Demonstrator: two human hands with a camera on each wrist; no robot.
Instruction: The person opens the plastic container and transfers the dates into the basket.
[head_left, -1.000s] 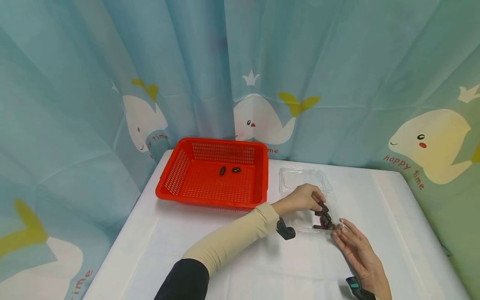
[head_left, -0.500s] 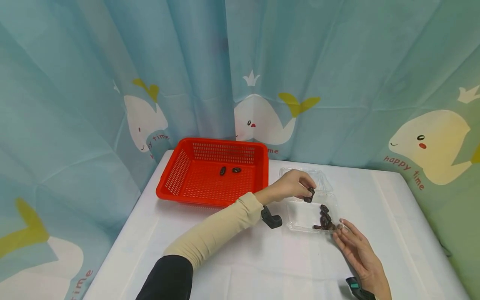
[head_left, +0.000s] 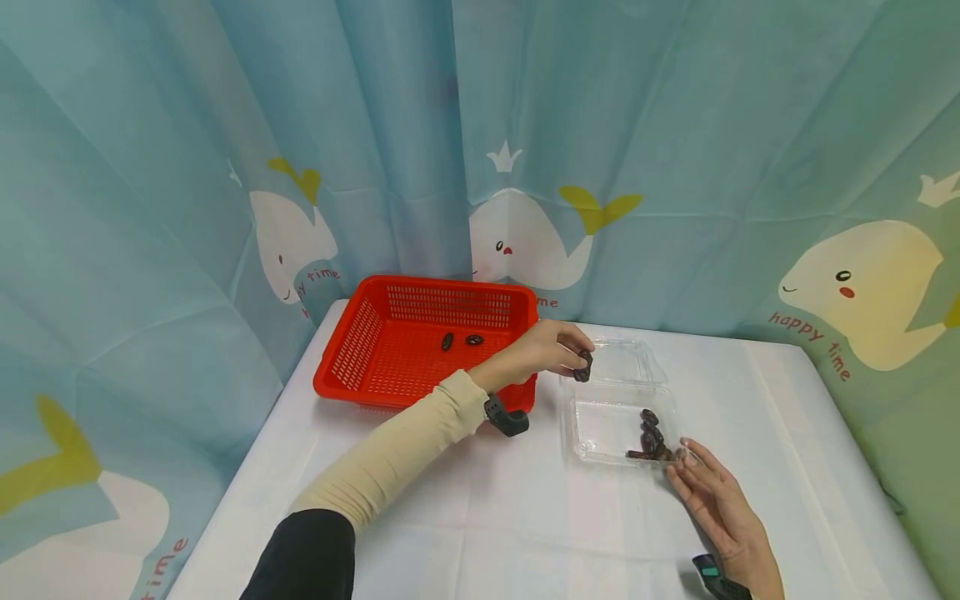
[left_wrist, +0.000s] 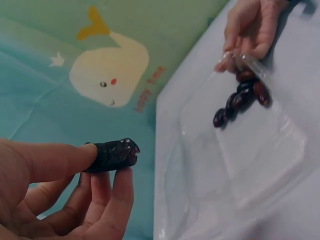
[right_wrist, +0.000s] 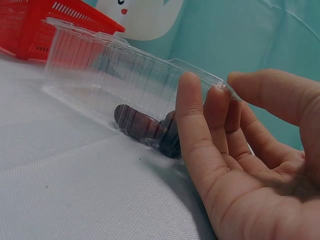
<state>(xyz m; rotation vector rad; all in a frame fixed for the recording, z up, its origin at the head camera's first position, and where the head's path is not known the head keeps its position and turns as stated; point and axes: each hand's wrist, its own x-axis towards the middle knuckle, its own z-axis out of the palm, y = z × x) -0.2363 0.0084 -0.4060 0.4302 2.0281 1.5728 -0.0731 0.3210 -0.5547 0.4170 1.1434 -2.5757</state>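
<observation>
My left hand (head_left: 555, 350) pinches a dark wrinkled date (head_left: 582, 366) between thumb and fingertips, in the air between the red basket (head_left: 360, 342) and the clear plastic clamshell box (head_left: 600, 433). The left wrist view shows the date (left_wrist: 112, 155) held at the fingertips. Several more dates (head_left: 651, 437) lie in the box's near right corner. My right hand (head_left: 708, 492) rests on the table with straight fingers touching that corner; in the right wrist view the fingers (right_wrist: 200, 135) lie against the box wall (right_wrist: 100, 65). Two dates (head_left: 459, 340) lie in the basket.
A white cloth covers the table (head_left: 465, 517). Teal curtains with whale prints (head_left: 525, 237) close in the back and both sides. The box's open lid (head_left: 626, 360) lies toward the curtain. The basket stands at the back left, close to the table's edge.
My left hand has lifted one date out of the box and carried it up and left toward the red basket. My right hand has stayed at the box's corner.
</observation>
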